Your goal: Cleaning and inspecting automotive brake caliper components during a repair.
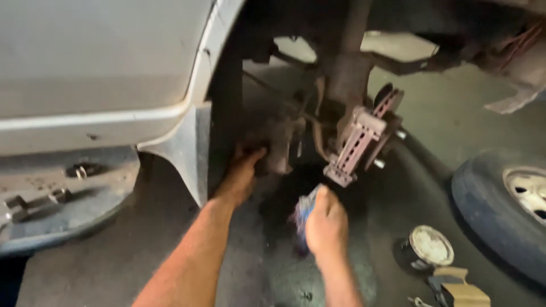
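Observation:
My left hand [242,173] reaches into the wheel arch of a white car [96,74] and grips a rusty brake part [278,150] low behind the hub. My right hand [325,223] is closed around a small blue-and-white object [304,210], blurred, held below the hub. Above it a rusty brake disc [388,102] and a ribbed caliper bracket [354,148] hang on the strut [348,74], with the wheel taken off.
A removed wheel with tyre [500,210] lies on the floor at right. A round open tin [429,247] and a cardboard piece [463,293] sit near it. A floor jack's base [40,199] is under the sill at left.

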